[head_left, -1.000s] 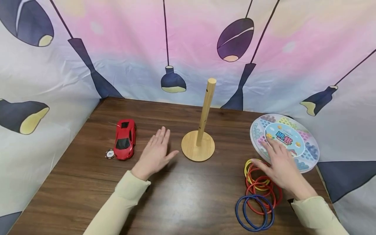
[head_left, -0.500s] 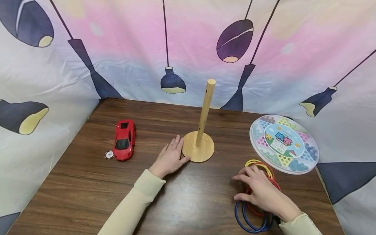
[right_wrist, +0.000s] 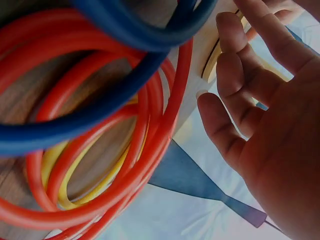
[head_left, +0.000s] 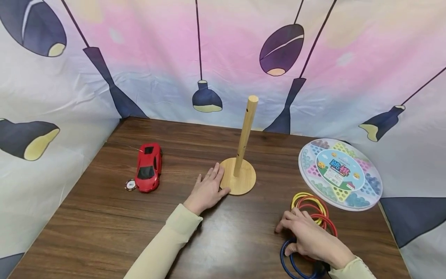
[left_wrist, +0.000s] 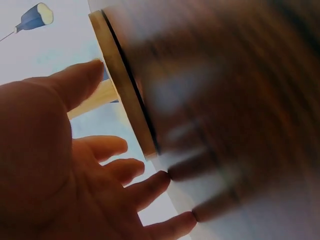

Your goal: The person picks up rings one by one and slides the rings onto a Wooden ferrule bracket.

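A pale wooden post on a round base (head_left: 249, 186) stands upright near the middle of the table. My left hand (head_left: 206, 192) lies at the base's left edge, fingers extended and thumb against its near left side. In the left wrist view the thumb is by the base's rim. My right hand (head_left: 310, 237) is over a heap of rings, fingers bent, with thumb by the blue rings (right_wrist: 100, 107). The right wrist view shows no ring inside its fingers. Red rings (right_wrist: 125, 187) and yellow rings (head_left: 296, 198) overlap there, partly hidden by the hand.
A round Chinese checkers box (head_left: 362, 182) lies at the right, just beyond the rings. To the left sits a red toy car (head_left: 148, 170) beside a small poker chip (head_left: 130, 185). Printed cloth (head_left: 156, 58) hangs behind the table.
My left hand has moved right to the wooden base. My right hand has left the round box and come down toward me over the rings, its fingers bending more.
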A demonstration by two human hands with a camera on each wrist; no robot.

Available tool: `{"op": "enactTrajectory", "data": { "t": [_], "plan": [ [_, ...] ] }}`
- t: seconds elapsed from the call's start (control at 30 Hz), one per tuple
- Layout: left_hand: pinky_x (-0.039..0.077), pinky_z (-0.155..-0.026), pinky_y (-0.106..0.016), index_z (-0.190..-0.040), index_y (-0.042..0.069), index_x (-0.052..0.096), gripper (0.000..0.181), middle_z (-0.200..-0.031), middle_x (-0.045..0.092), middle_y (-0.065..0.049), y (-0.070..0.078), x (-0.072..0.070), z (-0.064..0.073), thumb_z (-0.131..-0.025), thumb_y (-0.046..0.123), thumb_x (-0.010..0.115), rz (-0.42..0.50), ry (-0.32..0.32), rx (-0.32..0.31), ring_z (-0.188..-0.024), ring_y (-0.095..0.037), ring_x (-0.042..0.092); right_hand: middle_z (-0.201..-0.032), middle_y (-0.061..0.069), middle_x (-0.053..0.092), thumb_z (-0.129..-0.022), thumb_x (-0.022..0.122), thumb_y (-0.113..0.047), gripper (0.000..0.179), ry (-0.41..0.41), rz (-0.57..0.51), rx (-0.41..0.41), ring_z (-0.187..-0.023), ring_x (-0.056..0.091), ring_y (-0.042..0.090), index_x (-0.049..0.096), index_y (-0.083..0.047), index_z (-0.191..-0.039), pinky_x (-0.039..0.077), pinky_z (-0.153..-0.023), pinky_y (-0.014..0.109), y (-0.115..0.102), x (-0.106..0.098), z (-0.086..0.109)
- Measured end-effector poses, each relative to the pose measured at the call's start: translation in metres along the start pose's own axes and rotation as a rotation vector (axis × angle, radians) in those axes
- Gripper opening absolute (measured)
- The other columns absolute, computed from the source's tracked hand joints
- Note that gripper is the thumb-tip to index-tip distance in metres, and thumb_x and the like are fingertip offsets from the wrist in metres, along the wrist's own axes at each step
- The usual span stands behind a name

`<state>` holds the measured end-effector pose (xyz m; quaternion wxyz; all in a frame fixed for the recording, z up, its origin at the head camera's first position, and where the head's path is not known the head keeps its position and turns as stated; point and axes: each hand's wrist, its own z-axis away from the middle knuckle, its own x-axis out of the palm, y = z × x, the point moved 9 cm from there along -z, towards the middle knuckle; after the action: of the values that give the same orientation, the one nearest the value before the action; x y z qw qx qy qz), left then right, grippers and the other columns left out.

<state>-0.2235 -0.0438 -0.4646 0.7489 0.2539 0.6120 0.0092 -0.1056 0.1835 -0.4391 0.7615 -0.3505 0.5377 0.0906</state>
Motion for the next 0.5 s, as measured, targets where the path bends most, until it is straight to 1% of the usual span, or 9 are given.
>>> {"op": "enactTrajectory", "data": {
  "t": [0.07,0.2,0.4,0.5],
  "plan": [
    [0.018,-0.111,-0.062,-0.156,0.008,0.019,0.080,-0.161,0.012,-0.011,-0.0007,0.0015,-0.0003,-0.097,0.050,0.053,-0.018,-0.004,-0.010,-0.146,-0.030,0.019,-0.098,-0.020,0.052,-0.069,0.086,-0.035,0.035,-0.004,0.008,-0.007,-0.097,0.045,0.012,0.067,-0.034,-0.098,0.035,-0.074,0.034,-0.0002,0.0018,-0.0002],
    [0.019,-0.111,-0.061,-0.155,0.006,0.023,0.080,-0.161,0.014,-0.011,-0.0013,0.0023,-0.0008,-0.096,0.051,0.053,-0.040,0.001,-0.018,-0.146,-0.029,0.019,-0.095,-0.021,0.050,-0.071,0.086,-0.028,0.030,0.019,0.034,-0.021,-0.091,0.042,0.009,0.067,-0.035,-0.093,0.033,-0.072,0.031,-0.0008,0.0021,-0.0008],
    [0.018,-0.112,-0.060,-0.153,0.004,0.026,0.079,-0.160,0.015,-0.012,-0.0014,0.0031,-0.0011,-0.096,0.052,0.053,-0.043,0.000,-0.020,-0.146,-0.029,0.020,-0.090,-0.023,0.047,-0.077,0.082,-0.030,0.019,0.063,0.044,-0.051,-0.085,0.038,0.007,0.065,-0.037,-0.082,0.033,-0.072,0.031,-0.0018,0.0024,-0.0020],
    [0.019,-0.112,-0.060,-0.153,0.004,0.027,0.079,-0.160,0.017,-0.012,-0.0012,0.0022,-0.0007,-0.096,0.052,0.053,-0.051,0.007,-0.022,-0.146,-0.029,0.021,-0.088,-0.023,0.047,-0.079,0.081,-0.029,0.019,0.077,0.052,-0.059,-0.084,0.038,0.007,0.064,-0.039,-0.080,0.034,-0.073,0.032,-0.0016,0.0034,-0.0022]
  ]
}}
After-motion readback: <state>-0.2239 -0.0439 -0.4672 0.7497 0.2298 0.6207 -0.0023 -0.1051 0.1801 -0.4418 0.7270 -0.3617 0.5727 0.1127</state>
